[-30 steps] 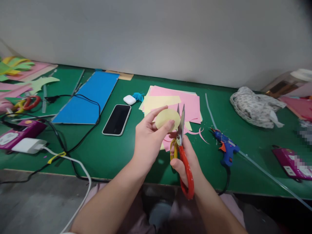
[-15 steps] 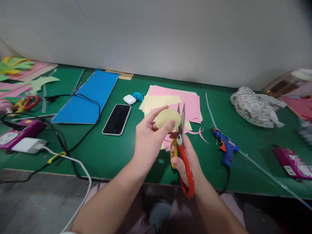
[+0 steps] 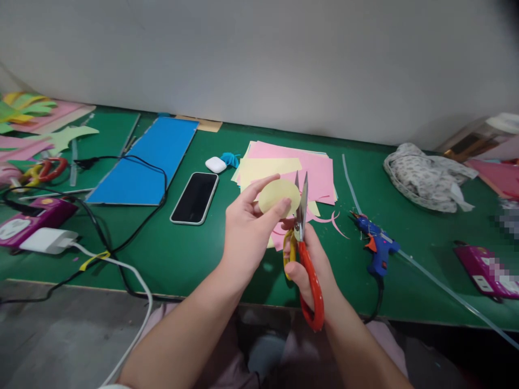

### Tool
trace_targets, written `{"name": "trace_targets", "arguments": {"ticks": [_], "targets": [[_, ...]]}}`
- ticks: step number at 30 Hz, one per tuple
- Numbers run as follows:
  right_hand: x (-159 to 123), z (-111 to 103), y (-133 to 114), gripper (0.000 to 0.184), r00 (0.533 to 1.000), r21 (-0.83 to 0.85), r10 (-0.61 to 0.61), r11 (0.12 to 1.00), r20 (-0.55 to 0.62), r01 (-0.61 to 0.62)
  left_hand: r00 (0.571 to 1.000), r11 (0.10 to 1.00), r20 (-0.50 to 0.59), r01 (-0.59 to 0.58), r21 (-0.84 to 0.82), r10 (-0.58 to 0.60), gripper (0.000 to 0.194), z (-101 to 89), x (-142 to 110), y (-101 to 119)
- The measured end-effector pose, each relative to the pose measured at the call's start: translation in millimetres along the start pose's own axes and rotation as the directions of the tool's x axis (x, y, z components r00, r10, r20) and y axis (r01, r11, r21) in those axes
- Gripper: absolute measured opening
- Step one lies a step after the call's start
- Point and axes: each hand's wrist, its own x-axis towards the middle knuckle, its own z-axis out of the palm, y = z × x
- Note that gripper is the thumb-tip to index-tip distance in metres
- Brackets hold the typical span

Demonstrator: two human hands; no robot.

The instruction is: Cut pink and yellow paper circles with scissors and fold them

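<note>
Looks forward and down from the wearer's head, near both hands point(image 3: 246, 232), across the green bench point(image 3: 184, 251) to the pale wall point(image 3: 259, 65).

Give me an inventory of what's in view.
Paper disc: 1, pale yellow, centre
Scissors: 2, red and yellow, centre, far left
Paper stack: 1, mostly pink, centre
Phone: 1, black, left of centre
Case: 1, white, beyond phone
Panel: 1, blue, left
Loose paper: several, mixed, far left
Socket boxes: 2, purple, far left and right
Charger: 1, white, left
Cables: several, black and white, mostly left
Glue gun: 1, blue, right
Cloth: 1, grey, right
Table: 1, green, underneath
Hands: 2, bare, centre
</note>
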Motion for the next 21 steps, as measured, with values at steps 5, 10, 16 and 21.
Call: {"name": "trace_targets", "arguments": {"ticks": [5, 10, 16, 21], "targets": [[-0.6, 0.4, 0.1, 0.076, 1.000, -0.024, -0.003, 1.000, -0.007, 0.003, 1.000, 0.999, -0.002, -0.004, 0.037, 0.004, 0.041, 0.8, -0.3, 1.1], [-1.0, 0.4, 1.4, 0.074, 1.000, -0.033, -0.012, 0.999, -0.008, 0.012, 1.000, 0.999, -0.012, -0.008, 0.041, 0.008, 0.042, 1.7, -0.5, 1.6], [-1.3, 0.5, 1.1, 0.071, 1.000, -0.009, 0.004, 1.000, 0.000, -0.004, 1.000, 1.000, -0.016, 0.006, 0.013, -0.006, 0.042, 1.9, -0.3, 1.6], [-1.2, 0.8, 1.9, 0.069, 1.000, -0.004, 0.005, 1.000, -0.002, -0.005, 1.000, 1.000, -0.011, 0.003, -0.006, -0.003, 0.040, 1.2, 0.2, 1.3]]}}
